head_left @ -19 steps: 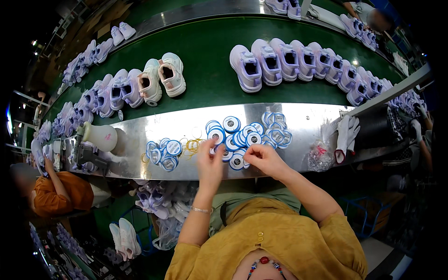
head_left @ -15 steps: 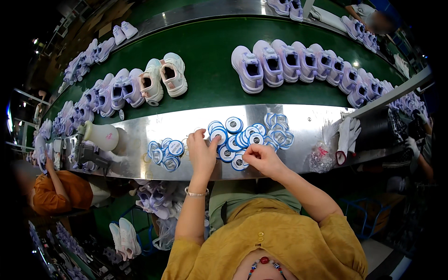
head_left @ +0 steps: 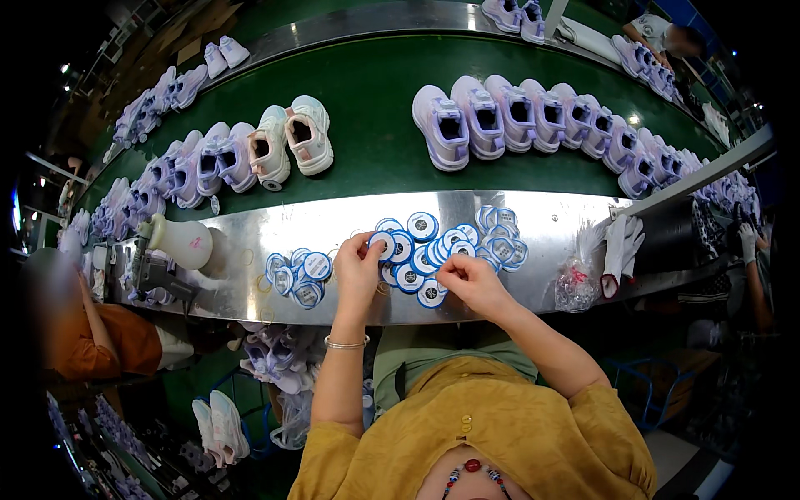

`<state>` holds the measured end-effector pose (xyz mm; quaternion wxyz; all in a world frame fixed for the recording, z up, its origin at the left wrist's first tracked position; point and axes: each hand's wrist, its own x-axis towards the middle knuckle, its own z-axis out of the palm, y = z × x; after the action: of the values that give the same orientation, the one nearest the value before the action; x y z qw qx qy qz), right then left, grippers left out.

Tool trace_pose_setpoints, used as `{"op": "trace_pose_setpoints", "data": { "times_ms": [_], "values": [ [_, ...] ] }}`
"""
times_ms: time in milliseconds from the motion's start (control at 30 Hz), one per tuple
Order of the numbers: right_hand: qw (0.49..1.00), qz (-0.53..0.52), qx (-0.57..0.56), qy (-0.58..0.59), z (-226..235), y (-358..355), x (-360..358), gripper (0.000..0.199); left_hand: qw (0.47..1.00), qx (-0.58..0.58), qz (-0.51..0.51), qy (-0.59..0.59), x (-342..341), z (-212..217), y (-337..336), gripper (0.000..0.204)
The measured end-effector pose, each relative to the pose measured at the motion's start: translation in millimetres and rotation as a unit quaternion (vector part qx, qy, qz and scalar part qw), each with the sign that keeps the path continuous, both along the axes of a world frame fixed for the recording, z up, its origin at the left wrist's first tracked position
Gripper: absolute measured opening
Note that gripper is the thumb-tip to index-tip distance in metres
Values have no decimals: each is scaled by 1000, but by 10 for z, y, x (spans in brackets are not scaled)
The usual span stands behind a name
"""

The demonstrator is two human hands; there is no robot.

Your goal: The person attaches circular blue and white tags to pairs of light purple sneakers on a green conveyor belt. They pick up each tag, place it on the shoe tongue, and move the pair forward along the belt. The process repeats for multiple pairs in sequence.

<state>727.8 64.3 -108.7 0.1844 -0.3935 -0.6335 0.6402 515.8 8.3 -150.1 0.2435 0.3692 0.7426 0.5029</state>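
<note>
Pinching a round, blue-rimmed white tag (head_left: 382,245), the left hand (head_left: 358,279) sits left of similar heaped tags (head_left: 408,278), the right hand (head_left: 472,285) beside them, its hold unclear

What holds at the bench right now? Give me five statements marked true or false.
1. The left hand has its fingertips at a blue-rimmed round tag. True.
2. All the tags lie in one pile. False: a smaller heap lies apart, to the left.
3. The right hand is at the larger pile. True.
4. Every shoe on the green belt is lilac. False: a cream pair stands there too.
5. White gloves lie right of the tags. True.
</note>
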Motion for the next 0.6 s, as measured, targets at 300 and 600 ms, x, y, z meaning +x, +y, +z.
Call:
{"op": "trace_pose_setpoints", "data": {
  "times_ms": [300, 600],
  "values": [
    [987, -70, 142, 35, 222, 46, -207, 19, 977, 62, 13, -202, 494, 482, -78, 23],
    [986, -113, 121, 28, 21, 207, 56, 17, 994, 48, -20, 95, 523, 206, 198, 19]
  ]
}}
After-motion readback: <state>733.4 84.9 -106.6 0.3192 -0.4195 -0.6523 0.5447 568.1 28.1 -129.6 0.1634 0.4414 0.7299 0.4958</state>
